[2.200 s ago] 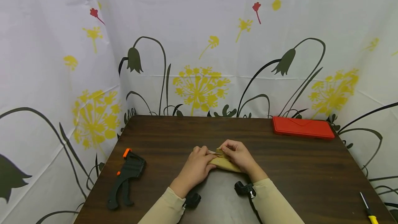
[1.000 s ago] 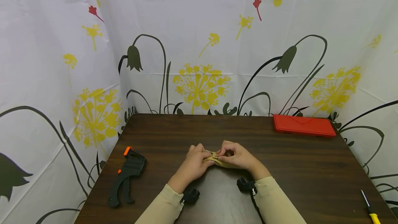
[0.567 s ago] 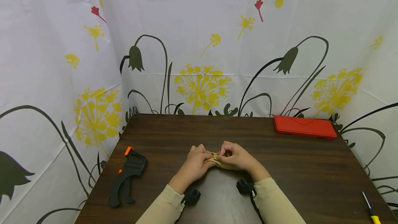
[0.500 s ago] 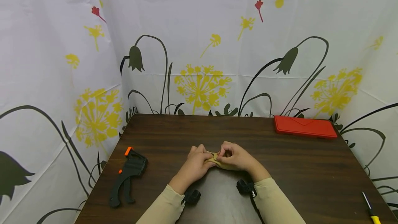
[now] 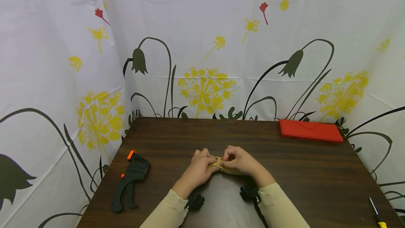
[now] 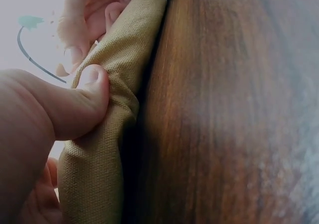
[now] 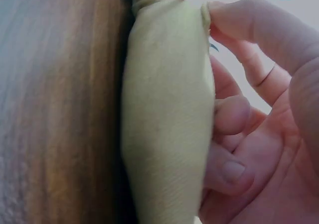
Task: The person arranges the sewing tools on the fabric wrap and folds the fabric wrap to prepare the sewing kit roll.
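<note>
A tan canvas pouch (image 5: 232, 171), thick and folded, lies between both hands at the middle of the table. My left hand (image 5: 199, 166) grips its left end. In the left wrist view the left thumb presses a crease into the woven cloth (image 6: 97, 179). My right hand (image 5: 242, 163) pinches the pouch's upper edge with thumb and forefinger, close beside the left fingertips. In the right wrist view the pouch's smooth side (image 7: 167, 99) faces the camera, with the other right fingers curled behind it. The hands cover much of the pouch's opening.
A black trigger clamp (image 5: 131, 178) with orange tips lies on the left of the brown wooden table (image 5: 177, 133). At the back right sits a red case (image 5: 310, 130). A yellow-handled screwdriver (image 5: 376, 212) lies near the right edge. A flowered curtain (image 5: 202, 20) hangs behind.
The right hand has come down onto the pouch edge, closer to the left fingers; a lifted flap and pale edge seen earlier are now mostly covered. Over the last half second the hands barely move.
</note>
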